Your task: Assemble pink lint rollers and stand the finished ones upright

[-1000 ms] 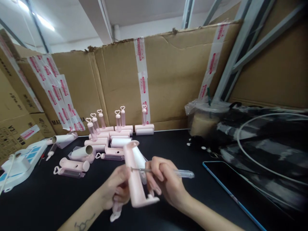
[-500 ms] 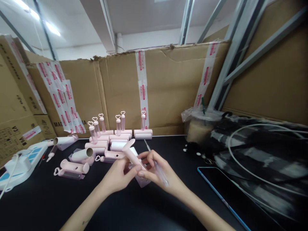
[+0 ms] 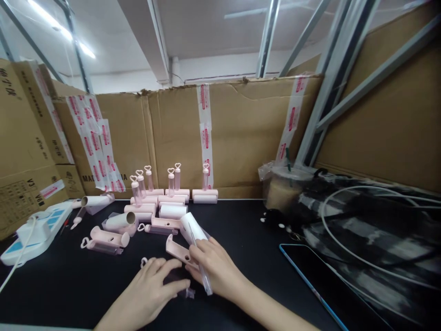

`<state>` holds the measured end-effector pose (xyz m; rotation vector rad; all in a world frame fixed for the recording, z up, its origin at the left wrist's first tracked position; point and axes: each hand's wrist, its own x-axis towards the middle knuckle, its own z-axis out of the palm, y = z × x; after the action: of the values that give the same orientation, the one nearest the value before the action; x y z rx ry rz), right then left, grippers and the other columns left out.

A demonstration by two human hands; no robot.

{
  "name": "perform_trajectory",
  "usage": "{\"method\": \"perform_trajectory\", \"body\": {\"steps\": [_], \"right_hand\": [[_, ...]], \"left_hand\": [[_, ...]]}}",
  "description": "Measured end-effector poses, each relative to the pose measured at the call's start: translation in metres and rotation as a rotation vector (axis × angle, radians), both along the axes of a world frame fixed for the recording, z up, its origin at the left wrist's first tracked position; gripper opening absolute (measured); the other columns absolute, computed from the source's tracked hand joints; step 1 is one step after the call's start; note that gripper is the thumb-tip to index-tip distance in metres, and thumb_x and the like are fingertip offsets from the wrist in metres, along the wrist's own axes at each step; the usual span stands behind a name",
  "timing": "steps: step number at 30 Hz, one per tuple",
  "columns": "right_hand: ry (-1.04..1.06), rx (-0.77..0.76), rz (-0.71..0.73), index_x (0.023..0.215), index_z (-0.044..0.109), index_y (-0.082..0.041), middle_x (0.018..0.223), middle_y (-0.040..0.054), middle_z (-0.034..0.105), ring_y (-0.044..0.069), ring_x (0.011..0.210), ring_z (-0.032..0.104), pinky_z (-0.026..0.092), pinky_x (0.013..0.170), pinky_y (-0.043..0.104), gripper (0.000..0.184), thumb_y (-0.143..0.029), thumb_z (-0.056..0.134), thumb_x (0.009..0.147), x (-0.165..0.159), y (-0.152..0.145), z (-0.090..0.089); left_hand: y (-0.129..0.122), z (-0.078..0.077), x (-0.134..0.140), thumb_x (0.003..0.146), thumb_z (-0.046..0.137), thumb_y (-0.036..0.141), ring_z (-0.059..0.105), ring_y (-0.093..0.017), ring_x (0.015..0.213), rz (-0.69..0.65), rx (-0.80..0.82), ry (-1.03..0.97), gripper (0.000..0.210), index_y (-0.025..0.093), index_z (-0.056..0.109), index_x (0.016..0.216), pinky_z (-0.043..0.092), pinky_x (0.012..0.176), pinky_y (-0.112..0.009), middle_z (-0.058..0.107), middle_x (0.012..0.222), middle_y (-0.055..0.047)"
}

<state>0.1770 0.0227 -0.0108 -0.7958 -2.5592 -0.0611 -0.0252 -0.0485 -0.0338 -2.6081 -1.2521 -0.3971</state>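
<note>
My right hand (image 3: 217, 266) is closed around a screwdriver (image 3: 206, 278) with a clear handle, its thin shaft pointing away from me. The same hand's fingers also hold the end of a pink curved holder (image 3: 177, 250) with a hole in it. Just beyond lies a white paper roll (image 3: 193, 228), partly hidden by that hand. My left hand (image 3: 148, 292) curls over a clear tube (image 3: 189, 293) low at the table, thumb and forefinger on either side. The tube's pink heart-shaped ring (image 3: 144, 262) shows behind the knuckles; its middle is mostly covered.
Several pink holders (image 3: 139, 208) with rolls and upright heart-ringed tubes (image 3: 171, 181) stand at the back. More parts (image 3: 110, 239) lie left, near a power strip (image 3: 41, 230). A phone (image 3: 324, 285), a drink cup (image 3: 284, 188) and a cable (image 3: 324, 214) are on the right.
Both hands held the pink holder together; now it is in my right hand alone. My left hand has moved down and left onto the clear tube. The white roll now shows beyond my right hand.
</note>
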Motion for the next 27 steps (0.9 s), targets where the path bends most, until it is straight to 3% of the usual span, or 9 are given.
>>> {"method": "perform_trajectory", "body": {"steps": [3, 6, 11, 14, 19, 21, 27], "right_hand": [[-0.029, -0.001, -0.018, 0.073, 0.047, -0.02, 0.078, 0.0026, 0.055, 0.017, 0.072, 0.052, 0.033, 0.064, 0.028, 0.01, -0.023, 0.055, 0.077, 0.005, 0.002, 0.006], [0.03, -0.064, 0.0, 0.075, 0.047, -0.02, 0.082, 0.002, 0.055, 0.017, 0.076, 0.051, 0.034, 0.067, 0.028, 0.016, -0.032, 0.058, 0.078, 0.013, 0.006, 0.015], [0.175, -0.138, -0.227, 0.082, 0.047, -0.019, 0.086, 0.0039, 0.055, 0.018, 0.078, 0.052, 0.036, 0.069, 0.028, 0.021, -0.04, 0.053, 0.081, 0.015, 0.025, 0.015], [0.025, -0.272, -0.252, 0.08, 0.046, -0.02, 0.083, 0.0026, 0.055, 0.017, 0.072, 0.053, 0.035, 0.061, 0.025, 0.022, -0.039, 0.056, 0.076, 0.019, 0.034, 0.016], [-0.116, -0.363, -0.257, 0.076, 0.046, -0.02, 0.071, -0.0004, 0.056, 0.014, 0.06, 0.05, 0.029, 0.051, 0.022, 0.017, -0.023, 0.06, 0.067, 0.048, 0.044, 0.034], [-0.154, -0.388, -0.245, 0.073, 0.047, -0.02, 0.068, -0.0006, 0.056, 0.014, 0.058, 0.049, 0.029, 0.051, 0.021, 0.017, -0.022, 0.061, 0.065, 0.06, 0.053, 0.04], [-0.221, -0.416, -0.189, 0.073, 0.048, -0.018, 0.073, -0.0012, 0.056, 0.012, 0.062, 0.049, 0.032, 0.054, 0.019, 0.02, -0.018, 0.062, 0.059, 0.084, 0.095, 0.048]], "left_hand": [[0.008, -0.002, 0.005, 0.082, 0.052, 0.017, 0.029, -0.033, 0.125, 0.074, 0.026, -0.045, 0.042, 0.039, 0.052, 0.117, 0.035, 0.093, -0.055, 0.027, 0.143, -0.006], [0.017, -0.005, 0.008, 0.085, 0.046, 0.017, 0.018, -0.035, 0.132, 0.079, -0.057, -0.079, 0.041, 0.04, 0.05, 0.118, 0.029, 0.096, -0.059, 0.017, 0.147, -0.004], [0.027, -0.003, 0.007, 0.088, 0.039, 0.02, 0.028, -0.026, 0.129, 0.081, -0.175, -0.167, 0.047, 0.033, 0.031, 0.133, 0.029, 0.1, -0.055, 0.035, 0.14, -0.005], [0.03, 0.001, 0.015, 0.087, 0.044, 0.022, 0.041, -0.023, 0.118, 0.078, -0.18, -0.224, 0.035, 0.026, 0.044, 0.122, 0.037, 0.097, -0.047, 0.045, 0.13, -0.007], [0.036, -0.001, 0.064, 0.084, 0.048, 0.019, 0.048, -0.026, 0.105, 0.136, -0.181, -0.219, 0.02, 0.022, 0.056, 0.102, 0.043, 0.087, -0.043, 0.049, 0.115, -0.011], [0.041, -0.003, 0.091, 0.083, 0.049, 0.019, 0.041, -0.031, 0.114, 0.16, -0.15, -0.187, 0.024, 0.022, 0.054, 0.106, 0.04, 0.089, -0.049, 0.047, 0.118, -0.013], [0.06, -0.005, 0.148, 0.084, 0.039, 0.016, 0.049, -0.03, 0.103, 0.291, -0.078, -0.07, 0.04, 0.024, 0.043, 0.123, 0.036, 0.087, -0.059, 0.048, 0.119, -0.015]]}}
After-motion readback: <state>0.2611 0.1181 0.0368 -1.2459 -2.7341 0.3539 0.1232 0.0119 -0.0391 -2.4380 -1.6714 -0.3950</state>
